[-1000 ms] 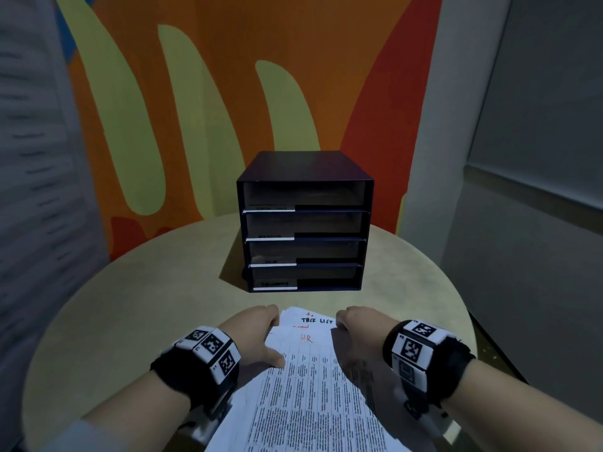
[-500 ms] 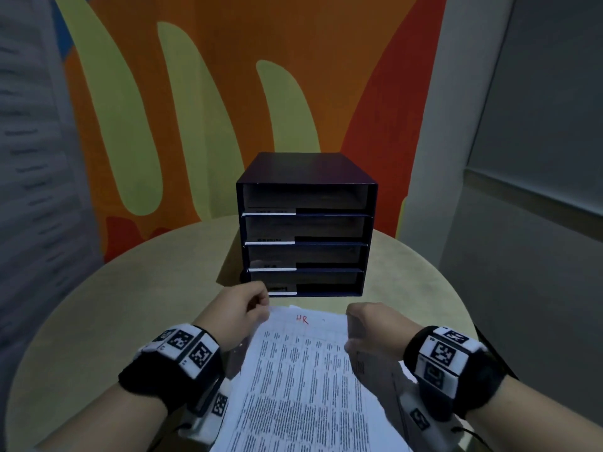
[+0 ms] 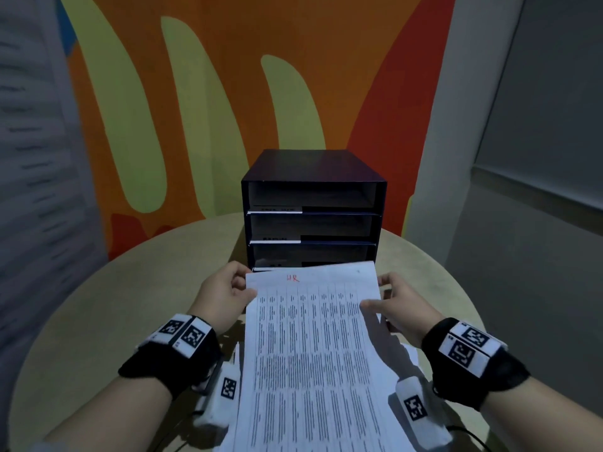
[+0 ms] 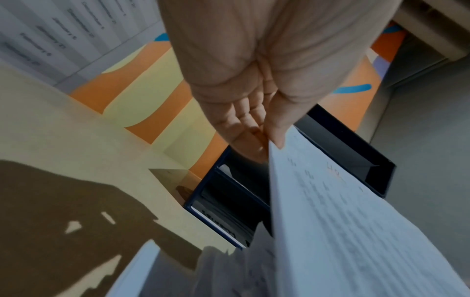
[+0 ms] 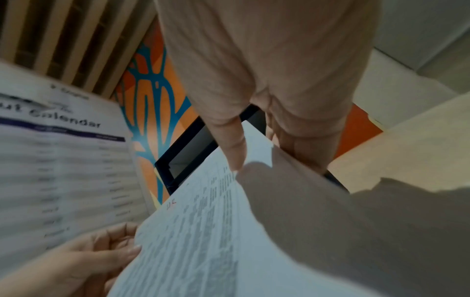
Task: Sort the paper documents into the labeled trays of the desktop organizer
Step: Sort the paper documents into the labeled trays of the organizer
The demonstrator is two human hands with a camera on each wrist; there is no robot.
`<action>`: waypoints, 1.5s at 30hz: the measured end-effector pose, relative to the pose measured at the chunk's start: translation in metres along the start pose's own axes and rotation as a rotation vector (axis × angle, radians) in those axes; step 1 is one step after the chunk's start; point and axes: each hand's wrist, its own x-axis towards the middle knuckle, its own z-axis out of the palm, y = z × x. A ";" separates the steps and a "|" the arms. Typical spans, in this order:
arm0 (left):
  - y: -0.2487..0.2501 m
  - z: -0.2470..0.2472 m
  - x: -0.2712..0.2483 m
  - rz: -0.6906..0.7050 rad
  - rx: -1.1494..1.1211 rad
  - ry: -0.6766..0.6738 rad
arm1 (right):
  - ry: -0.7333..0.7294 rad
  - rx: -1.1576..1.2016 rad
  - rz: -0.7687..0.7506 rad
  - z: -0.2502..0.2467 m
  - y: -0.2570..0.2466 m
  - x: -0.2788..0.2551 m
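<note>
Over the round table (image 3: 98,321), before the black organizer (image 3: 313,171) | your left hand (image 3: 222,298) pinches the HR sheet (image 3: 313,353) at its left edge | your right hand (image 3: 398,308) grips the right edge, thumb on top | sheet raised, its far edge near the lower trays.

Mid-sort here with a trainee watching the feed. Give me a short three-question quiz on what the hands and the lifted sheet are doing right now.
1. True or false: only the right hand holds the sheet.
2. What is handwritten in red at the top of the sheet? A) HR B) TAX C) LEGAL
3. Fill in: the sheet's far edge hides the lowest slot of the dark ____.

Key
1. False: the left hand pinches the left edge too.
2. A
3. organizer
</note>
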 end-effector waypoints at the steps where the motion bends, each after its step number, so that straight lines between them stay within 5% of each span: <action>1: 0.000 0.000 0.003 -0.016 -0.017 0.019 | -0.046 0.011 0.047 0.000 0.003 0.001; 4: -0.001 0.001 0.012 -0.095 -0.068 0.000 | -0.109 -0.017 0.094 0.000 0.009 0.002; 9: 0.002 0.005 0.009 -0.131 -0.083 -0.326 | -0.046 0.021 0.118 0.005 0.012 0.015; 14: -0.001 0.012 0.021 -0.134 0.057 -0.116 | -0.087 0.002 0.141 0.008 0.007 0.025; 18: -0.001 0.014 0.034 -0.186 0.030 -0.142 | -0.132 -0.072 0.163 0.011 0.004 0.028; 24: 0.031 0.025 0.014 0.116 0.495 -0.424 | -0.001 -0.004 0.158 0.016 -0.004 0.049; 28: 0.036 0.041 0.000 0.141 0.676 -0.687 | 0.002 0.003 0.196 0.020 -0.005 0.071; 35: 0.030 0.056 0.011 0.132 0.818 -0.600 | 0.022 0.030 0.241 0.017 -0.018 0.086; 41: 0.044 0.066 0.030 0.034 0.838 -0.609 | -0.005 -0.715 0.046 0.021 -0.037 0.073; 45: 0.052 0.081 0.052 -0.033 0.915 -0.544 | -0.067 -0.896 -0.035 0.037 -0.043 0.065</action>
